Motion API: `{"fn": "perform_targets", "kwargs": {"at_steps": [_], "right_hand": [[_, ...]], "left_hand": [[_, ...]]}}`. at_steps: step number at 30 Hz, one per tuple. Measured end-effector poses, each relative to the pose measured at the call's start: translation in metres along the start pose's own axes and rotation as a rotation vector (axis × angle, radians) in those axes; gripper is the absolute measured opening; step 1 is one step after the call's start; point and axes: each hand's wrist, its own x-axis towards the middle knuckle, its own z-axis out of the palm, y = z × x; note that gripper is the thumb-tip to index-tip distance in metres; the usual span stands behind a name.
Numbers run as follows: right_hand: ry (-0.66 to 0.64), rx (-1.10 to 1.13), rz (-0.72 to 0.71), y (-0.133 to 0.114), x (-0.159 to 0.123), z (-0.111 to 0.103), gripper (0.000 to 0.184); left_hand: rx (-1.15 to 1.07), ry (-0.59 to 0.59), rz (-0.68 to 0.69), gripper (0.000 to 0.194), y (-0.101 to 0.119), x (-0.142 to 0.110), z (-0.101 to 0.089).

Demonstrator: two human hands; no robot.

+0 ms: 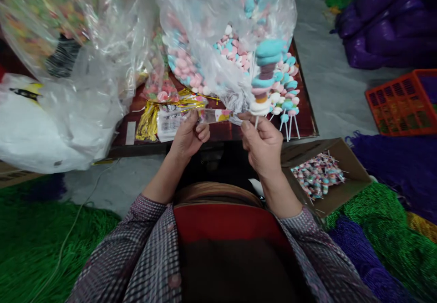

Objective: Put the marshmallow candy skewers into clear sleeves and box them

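Note:
My right hand pinches the white stick of a candy skewer, a stack of blue, purple, pink, orange and white pieces held upright. My left hand is closed on a small clear printed wrapper bag that points toward the skewer's base. Both hands hover over the near edge of a low dark red table. Behind the skewer lie several finished skewers on sticks.
A big clear bag of pink and blue candies fills the table's middle. Gold twist ties and a wrapper stack lie left. A cardboard box of wrapped skewers sits right. An orange crate and a white bag flank the table.

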Motion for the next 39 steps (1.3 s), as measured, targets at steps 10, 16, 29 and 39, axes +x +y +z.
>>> {"fn": "perform_targets", "kwargs": {"at_steps": [10,16,29,39], "right_hand": [[0.003,-0.025,-0.014,0.009,0.000,0.017,0.025],[0.069,0.197,0.179,0.008,0.008,0.010,0.044],[0.131,0.145,0.202,0.019,0.015,-0.004,0.039],[0.120,0.171,0.301,0.023,0.015,-0.003,0.042]], "left_hand": [[0.174,-0.002,0.186,0.035,-0.008,0.003,-0.006],[0.324,-0.016,0.366,0.042,-0.011,0.007,-0.014],[0.379,-0.044,0.457,0.040,-0.017,0.011,-0.022],[0.381,-0.031,0.435,0.037,-0.014,0.005,-0.017]]}}
